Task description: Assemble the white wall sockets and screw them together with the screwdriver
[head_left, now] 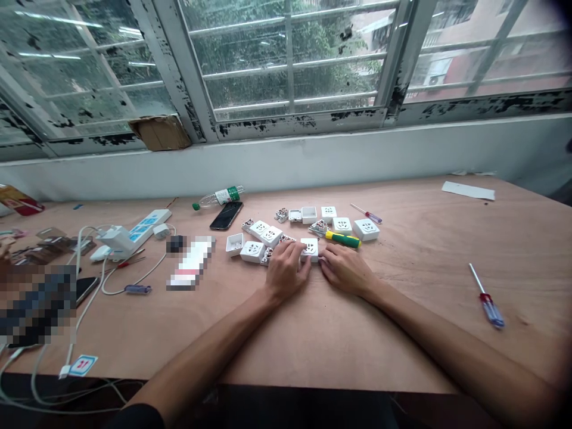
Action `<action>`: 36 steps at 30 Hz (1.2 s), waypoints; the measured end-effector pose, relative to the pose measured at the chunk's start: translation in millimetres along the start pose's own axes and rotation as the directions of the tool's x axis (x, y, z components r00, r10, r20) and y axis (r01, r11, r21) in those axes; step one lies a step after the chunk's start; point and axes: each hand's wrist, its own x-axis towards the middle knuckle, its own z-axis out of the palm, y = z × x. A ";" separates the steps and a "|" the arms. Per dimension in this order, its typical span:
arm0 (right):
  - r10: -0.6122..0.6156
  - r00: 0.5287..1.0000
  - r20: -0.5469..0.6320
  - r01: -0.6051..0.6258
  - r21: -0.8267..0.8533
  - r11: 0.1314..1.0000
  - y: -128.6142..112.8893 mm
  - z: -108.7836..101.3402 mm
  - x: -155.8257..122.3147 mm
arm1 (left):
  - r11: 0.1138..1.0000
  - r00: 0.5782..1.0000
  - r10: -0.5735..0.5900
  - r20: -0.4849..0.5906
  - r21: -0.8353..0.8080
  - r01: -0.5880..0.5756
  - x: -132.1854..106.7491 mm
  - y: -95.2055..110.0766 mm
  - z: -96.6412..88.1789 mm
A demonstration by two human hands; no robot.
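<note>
My left hand [286, 271] lies with its fingers over the left side of a white wall socket [309, 248]. My right hand [345, 269] sits beside it, fingertips touching the socket's lower right corner. Just above my right hand lies a yellow-and-green screwdriver handle [342, 239]. Several more white socket faces [342, 224] lie spread on the plywood table [424, 256], among small open white boxes [235, 243] and socket inserts with metal contacts [319, 227]. A small screwdriver with a red-and-blue handle [487, 304] lies to the right.
A small purple-handled screwdriver [366, 213] lies behind the sockets. Farther left are a black phone [226, 215], a plastic bottle [218, 197], a white power strip [143, 226], tangled white cables [89, 298] and pixelated objects [190, 262]. A low wall and barred window [290, 71] stand behind the table.
</note>
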 end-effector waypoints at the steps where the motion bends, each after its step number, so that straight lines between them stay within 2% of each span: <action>1: -0.011 1.000 -0.005 0.011 0.009 1.000 0.9 0.7 -0.1 | 1.000 1.000 0.006 -0.010 0.001 -0.006 -0.1 -0.6 1.4; 4: -0.037 0.999 -0.035 0.039 0.046 0.998 2.7 2.1 -0.2 | 1.000 0.998 0.022 -0.061 0.010 -0.021 -0.6 -3.6 5.4; 7: -0.041 0.997 -0.070 0.044 0.037 0.998 3.4 1.3 0.2 | 0.999 0.997 0.036 -0.066 0.031 -0.034 -0.1 -5.9 6.4; 10: -0.031 0.995 -0.099 0.028 -0.024 0.999 5.1 -0.3 0.5 | 0.998 1.000 0.007 -0.009 0.057 -0.007 2.8 -5.7 5.7; 13: -0.012 0.994 -0.109 0.005 -0.062 0.998 8.8 -1.2 0.5 | 0.992 0.992 -0.088 0.093 0.099 0.079 8.2 -2.4 6.0; 16: 0.011 0.996 -0.090 -0.018 -0.076 0.997 12.0 -1.3 0.2 | 0.968 0.961 -0.206 0.182 0.179 0.174 16.2 2.6 7.8; 18: 0.028 0.997 -0.073 -0.034 -0.084 0.996 12.7 -1.2 0.3 | 0.954 0.943 -0.246 0.223 0.227 0.195 22.4 6.0 8.5; 24: 0.065 0.997 -0.049 -0.069 -0.088 0.994 12.0 -1.1 1.3 | 0.942 0.898 -0.228 0.377 0.317 0.106 43.4 12.2 2.1; 28: 0.076 0.996 -0.039 -0.079 -0.079 0.994 12.3 0.2 0.9 | 0.936 0.869 -0.275 0.411 0.319 0.146 65.2 14.8 0.6; 31: 0.081 0.996 -0.035 -0.084 -0.085 0.993 12.5 1.1 0.5 | 0.932 0.858 -0.306 0.412 0.311 0.184 86.4 16.8 10.1; 36: 0.074 0.996 -0.042 -0.077 -0.081 0.994 12.3 0.5 -0.1 | 0.908 0.758 -0.413 0.505 0.293 0.299 117.8 14.3 36.1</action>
